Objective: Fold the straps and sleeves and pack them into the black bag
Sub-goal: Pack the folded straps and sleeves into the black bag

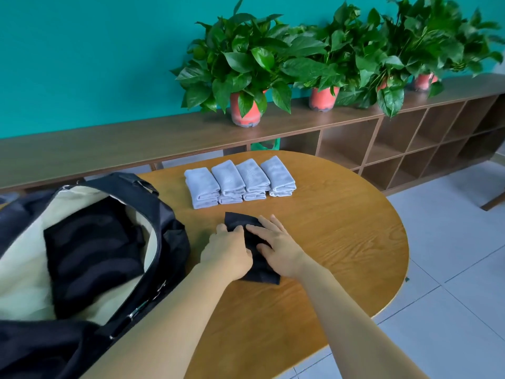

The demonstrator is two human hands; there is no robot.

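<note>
The black piece [241,219] (strap or sleeve, the cloth is giving no clue) is lying on the worktop [336,242] directly under both hands. Its long axis is running away from the person, leaning a little from near right to far left. The left hand [228,251] is covering the left edge with fingers curled down onto the cloth, seemingly pinching that edge. The right hand [277,243] is lying flat on the middle with fingers straight, pressing and gripping nothing.

The black bag [169,231] is gaping open just to the left of the hands, its mouth facing up and toward the person. A dark folded stack [93,253] is sitting inside on the pale lining. So the left hand is sitting nearer the bag, and the carry is looking like a short sideways one leftward.

Four grey folded pieces [240,181] are waiting in a row at the far side, beyond the hands and apart from the black piece.
</note>
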